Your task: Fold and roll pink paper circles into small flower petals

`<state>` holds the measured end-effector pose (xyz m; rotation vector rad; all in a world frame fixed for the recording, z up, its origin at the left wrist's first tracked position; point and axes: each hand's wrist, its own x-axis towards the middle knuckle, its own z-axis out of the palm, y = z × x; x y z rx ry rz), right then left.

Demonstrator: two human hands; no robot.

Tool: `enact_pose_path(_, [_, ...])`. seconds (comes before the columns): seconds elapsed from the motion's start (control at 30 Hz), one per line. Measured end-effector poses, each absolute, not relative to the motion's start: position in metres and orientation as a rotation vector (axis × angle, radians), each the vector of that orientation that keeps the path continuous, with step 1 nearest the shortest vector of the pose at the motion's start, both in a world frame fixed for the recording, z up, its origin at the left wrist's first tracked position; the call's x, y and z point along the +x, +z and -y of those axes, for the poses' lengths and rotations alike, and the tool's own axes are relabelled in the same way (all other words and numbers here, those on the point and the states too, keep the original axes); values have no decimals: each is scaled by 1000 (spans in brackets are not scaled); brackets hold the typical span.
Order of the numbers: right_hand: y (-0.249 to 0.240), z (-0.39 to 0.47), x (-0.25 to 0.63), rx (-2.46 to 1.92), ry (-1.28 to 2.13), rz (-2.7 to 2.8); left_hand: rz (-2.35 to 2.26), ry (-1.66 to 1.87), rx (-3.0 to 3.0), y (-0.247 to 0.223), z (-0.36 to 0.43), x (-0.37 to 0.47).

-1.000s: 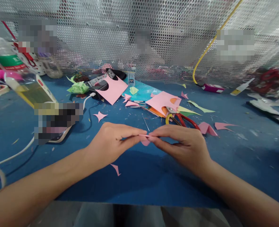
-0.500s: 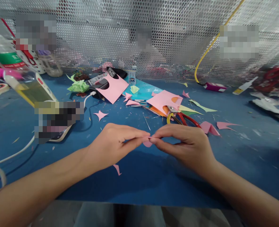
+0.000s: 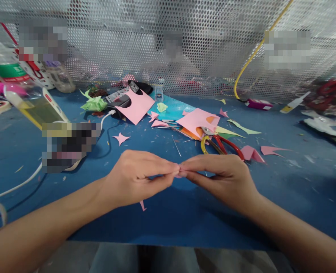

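Note:
A small piece of pink paper (image 3: 179, 174) is pinched between the fingertips of both hands, which mostly cover it. My left hand (image 3: 139, 176) grips its left side, thumb below and fingers above. On the right side, my right hand (image 3: 222, 174) holds it the same way, its fingertips meeting those of the left. Just beyond the right hand lie scissors (image 3: 217, 140) with a red and a yellow handle, against a cut pink sheet (image 3: 195, 120). A thin pink scrap (image 3: 142, 205) lies under the left wrist.
On the blue table (image 3: 168, 227) lie another pink sheet (image 3: 138, 107), a pink star-shaped scrap (image 3: 121, 138), crumpled green paper (image 3: 94, 103) and a purple box (image 3: 259, 104). A phone (image 3: 71, 146) leans at left near bottles. Perforated metal stands behind.
The fingers have closed further over the pink piece, so less of it shows. Both hands have shifted slightly, uncovering more of the scissor handles and hiding more of the thin scrap.

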<state>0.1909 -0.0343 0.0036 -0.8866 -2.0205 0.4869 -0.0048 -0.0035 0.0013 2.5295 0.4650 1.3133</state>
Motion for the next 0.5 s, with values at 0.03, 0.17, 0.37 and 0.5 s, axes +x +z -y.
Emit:
enact_pose_path(0.03, [4, 35, 191, -878, 469, 2019, -453, 1320, 2527, 1, 4, -4])
enact_pose_path(0.17, [6, 35, 190, -907, 431, 2016, -473, 1306, 2473, 2, 4, -3])
enact_pose_path(0.37, [5, 32, 190, -1112, 635, 1937, -587, 1302, 2362, 5, 5, -3])
enact_pose_path(0.5, [5, 31, 191, -1140, 620, 1917, -640, 1264, 2315, 5, 7, -3])
